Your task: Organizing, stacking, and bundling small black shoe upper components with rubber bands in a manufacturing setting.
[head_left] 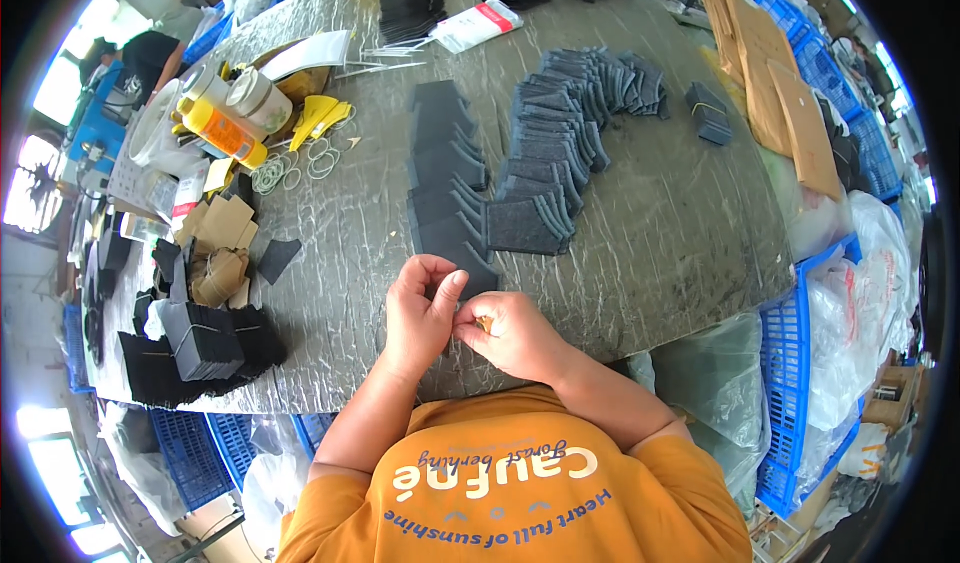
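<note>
My left hand (420, 313) is closed, its fingers curled at the near end of a row of overlapping black fabric pieces (445, 168). What its fingers hold, if anything, is hidden. Right beside it, my right hand (515, 338) is pinched closed, and a tiny orange-brown spot shows between its fingers, too small to name. The fingertips of both hands nearly meet close to the table's front edge. A long fanned row of dark grey-blue fabric pieces (545, 153) curves away to the far right from just beyond my hands.
Bottles (220, 133), tubs and rubber bands (320, 158) stand at the left. Nearer are bundled black pieces (205, 343). Black stacks (410, 8) and a white packet (477, 26) lie at the back. A banded bundle (708, 113), brown cardboard (800, 123) and blue crates (785, 363) are rightward.
</note>
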The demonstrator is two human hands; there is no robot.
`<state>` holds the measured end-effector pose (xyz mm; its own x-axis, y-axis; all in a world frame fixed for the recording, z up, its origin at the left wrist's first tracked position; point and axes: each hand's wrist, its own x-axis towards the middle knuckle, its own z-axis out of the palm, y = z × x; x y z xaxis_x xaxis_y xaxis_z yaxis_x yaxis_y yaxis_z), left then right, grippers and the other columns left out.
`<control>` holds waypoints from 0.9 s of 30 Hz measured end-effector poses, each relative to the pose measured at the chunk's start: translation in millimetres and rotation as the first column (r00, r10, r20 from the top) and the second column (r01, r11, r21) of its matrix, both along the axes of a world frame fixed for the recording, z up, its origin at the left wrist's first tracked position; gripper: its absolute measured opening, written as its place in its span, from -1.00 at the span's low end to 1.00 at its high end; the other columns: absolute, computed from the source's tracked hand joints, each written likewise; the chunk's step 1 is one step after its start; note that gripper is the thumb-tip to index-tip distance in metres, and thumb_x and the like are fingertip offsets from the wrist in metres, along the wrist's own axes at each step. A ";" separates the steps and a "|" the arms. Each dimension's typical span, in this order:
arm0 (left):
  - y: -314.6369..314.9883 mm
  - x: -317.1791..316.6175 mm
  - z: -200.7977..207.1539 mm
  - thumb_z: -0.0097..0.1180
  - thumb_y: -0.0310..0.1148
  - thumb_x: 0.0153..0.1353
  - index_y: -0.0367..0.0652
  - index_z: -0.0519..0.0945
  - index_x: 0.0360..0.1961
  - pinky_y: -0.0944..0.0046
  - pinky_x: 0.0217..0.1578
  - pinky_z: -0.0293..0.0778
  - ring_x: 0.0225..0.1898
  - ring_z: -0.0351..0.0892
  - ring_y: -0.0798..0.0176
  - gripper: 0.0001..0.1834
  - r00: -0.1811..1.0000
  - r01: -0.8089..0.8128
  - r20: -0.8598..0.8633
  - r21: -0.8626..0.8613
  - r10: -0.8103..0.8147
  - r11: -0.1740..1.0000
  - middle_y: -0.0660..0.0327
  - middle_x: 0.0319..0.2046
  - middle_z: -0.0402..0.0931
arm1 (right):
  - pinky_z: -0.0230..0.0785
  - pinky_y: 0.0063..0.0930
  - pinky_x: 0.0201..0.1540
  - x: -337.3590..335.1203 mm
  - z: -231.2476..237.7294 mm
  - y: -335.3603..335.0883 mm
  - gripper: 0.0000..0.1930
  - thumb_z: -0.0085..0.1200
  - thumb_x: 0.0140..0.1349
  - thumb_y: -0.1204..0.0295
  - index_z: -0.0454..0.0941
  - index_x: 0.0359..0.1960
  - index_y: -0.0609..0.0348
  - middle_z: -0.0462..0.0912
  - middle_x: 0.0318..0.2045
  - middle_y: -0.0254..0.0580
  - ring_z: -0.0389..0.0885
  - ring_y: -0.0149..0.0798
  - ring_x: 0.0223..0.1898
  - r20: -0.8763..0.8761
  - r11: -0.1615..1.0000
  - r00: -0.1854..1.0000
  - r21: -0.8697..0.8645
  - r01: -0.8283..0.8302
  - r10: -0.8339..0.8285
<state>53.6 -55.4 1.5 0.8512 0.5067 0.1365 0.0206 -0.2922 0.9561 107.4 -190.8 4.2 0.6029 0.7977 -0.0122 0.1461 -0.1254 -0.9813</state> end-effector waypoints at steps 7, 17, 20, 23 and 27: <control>1.4 -12.0 -5.0 0.09 -0.34 0.24 -0.24 0.48 -0.37 0.48 -0.42 0.34 -0.45 0.38 0.50 -0.83 0.981 0.172 0.003 -0.475 -0.194 0.863 0.33 -0.49 0.47 | 0.35 -0.58 -0.38 3.5 -1.5 -3.0 -0.94 0.09 0.11 0.54 0.57 -0.39 0.27 0.60 -0.49 -0.30 0.48 -0.54 -0.44 -0.467 0.985 0.867 0.082 -0.151 0.172; 10.0 -18.8 -6.5 0.05 -0.29 0.26 -0.26 0.51 -0.30 0.40 -0.29 0.40 -0.35 0.43 0.40 -0.79 0.926 0.355 0.034 -0.409 -0.375 0.841 0.26 -0.39 0.49 | 0.38 -0.60 -0.36 1.2 -10.2 -12.0 -0.88 0.08 0.10 0.49 0.52 -0.34 0.26 0.59 -0.48 -0.25 0.54 -0.46 -0.44 -0.775 0.970 0.606 0.241 0.017 0.181; 11.7 -13.3 2.2 0.13 -0.31 0.16 -0.24 0.54 -0.28 0.35 -0.28 0.38 -0.31 0.44 0.30 -0.79 0.927 0.372 0.037 0.034 -0.374 0.927 0.21 -0.31 0.47 | 0.38 -0.60 -0.36 4.9 -22.8 -15.1 -0.86 -0.01 0.13 0.47 0.49 -0.31 0.25 0.57 -0.48 -0.26 0.53 -0.45 -0.45 -0.856 0.950 0.460 0.303 0.075 0.236; 15.2 -14.8 18.7 0.24 -0.47 -0.03 -0.21 0.57 -0.33 0.32 -0.29 0.38 -0.31 0.44 0.23 -0.81 0.887 0.425 0.047 0.307 -0.460 0.851 0.16 -0.26 0.45 | 0.37 -0.61 -0.34 -1.1 -22.7 -11.9 -0.84 -0.11 0.12 0.46 0.48 -0.32 0.24 0.55 -0.43 -0.25 0.52 -0.45 -0.42 -0.891 0.938 0.400 0.301 0.171 0.214; 22.9 -18.7 22.3 0.26 -0.66 -0.24 -0.18 0.58 -0.50 0.32 -0.37 0.38 -0.38 0.46 0.25 -0.78 0.856 0.455 0.077 0.355 -0.511 0.816 0.21 -0.38 0.48 | 0.39 -0.60 -0.31 -3.4 -17.1 -10.1 -0.87 -0.17 0.08 0.49 0.43 -0.39 0.21 0.55 -0.32 -0.13 0.52 -0.44 -0.35 -0.893 0.892 0.421 0.312 0.328 0.158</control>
<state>34.9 -32.5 23.8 0.9261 -0.0581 0.3727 -0.3490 -0.5063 0.7886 104.0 -200.9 -12.8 0.5051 0.8117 -0.2934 -0.8096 0.3278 -0.4869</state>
